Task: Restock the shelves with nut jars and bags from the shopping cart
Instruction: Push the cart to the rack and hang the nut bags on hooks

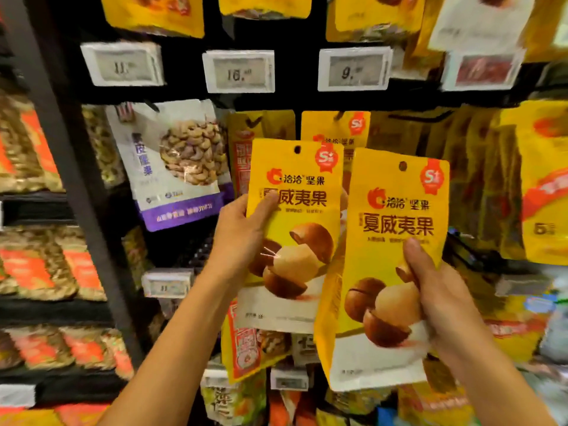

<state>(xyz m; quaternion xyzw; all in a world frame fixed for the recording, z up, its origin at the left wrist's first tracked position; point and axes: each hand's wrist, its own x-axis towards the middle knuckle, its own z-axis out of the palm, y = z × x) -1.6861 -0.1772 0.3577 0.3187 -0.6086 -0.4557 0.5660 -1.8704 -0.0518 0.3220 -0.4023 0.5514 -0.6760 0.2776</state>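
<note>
Pegboard shelving, crowded with snack packs, filled the background. Left hand pinched the first macadamia bag by its edge, overlapping the lower part of the hanging macadamia bag; right hand gripped the second macadamia bag, below and right of it. Hanging them well probably meant one at a time (hang hole squared first), top kept flat

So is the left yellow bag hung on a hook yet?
Not hung: the left hand holds the yellow bag, and no hook passes through its hang hole.
</note>
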